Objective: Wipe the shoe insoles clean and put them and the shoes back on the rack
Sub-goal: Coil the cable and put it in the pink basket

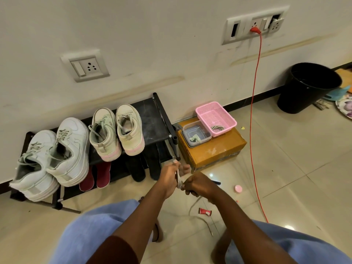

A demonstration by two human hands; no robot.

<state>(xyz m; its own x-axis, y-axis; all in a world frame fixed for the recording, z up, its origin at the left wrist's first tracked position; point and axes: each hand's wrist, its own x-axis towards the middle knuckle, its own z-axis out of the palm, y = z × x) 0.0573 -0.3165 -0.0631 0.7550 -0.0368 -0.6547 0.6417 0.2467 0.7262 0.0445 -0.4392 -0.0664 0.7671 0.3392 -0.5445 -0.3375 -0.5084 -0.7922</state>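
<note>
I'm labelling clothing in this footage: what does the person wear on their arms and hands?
A dark maroon sleeve covers the upper left arm; the left forearm and right forearm are bare. The left hand and right hand wear no gloves, and no watch, bracelet or ring shows.

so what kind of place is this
Likely a room in a home: a low black shoe rack holding white sneakers, glossy beige floor tiles, a black plastic waste bin.
</note>
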